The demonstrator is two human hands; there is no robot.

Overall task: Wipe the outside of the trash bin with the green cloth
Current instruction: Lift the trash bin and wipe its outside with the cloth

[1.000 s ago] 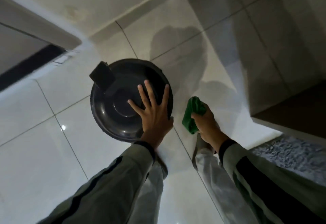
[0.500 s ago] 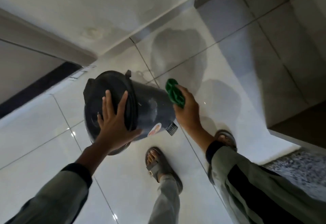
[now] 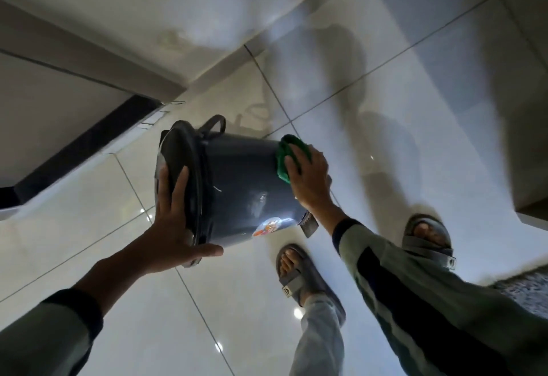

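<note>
Right hand [image 3: 308, 180] fingers [image 3: 292, 165] now flattened over bunched green cloth [image 3: 286, 154], pressing it onto side wall of dark grey round plastic trash bin [image 3: 237, 186]. Half a second back cloth was only at bin's edge; contact made, so wiping underway. Left hand [image 3: 175, 221] fingers spread wide across lid, thumb hooked under rim, holding bin tipped over further than before, lid toward left hand, off glossy white tiled floor [image 3: 385, 94]. More wall exposed below cloth: sticker patch, smudge not yet reached.
</note>
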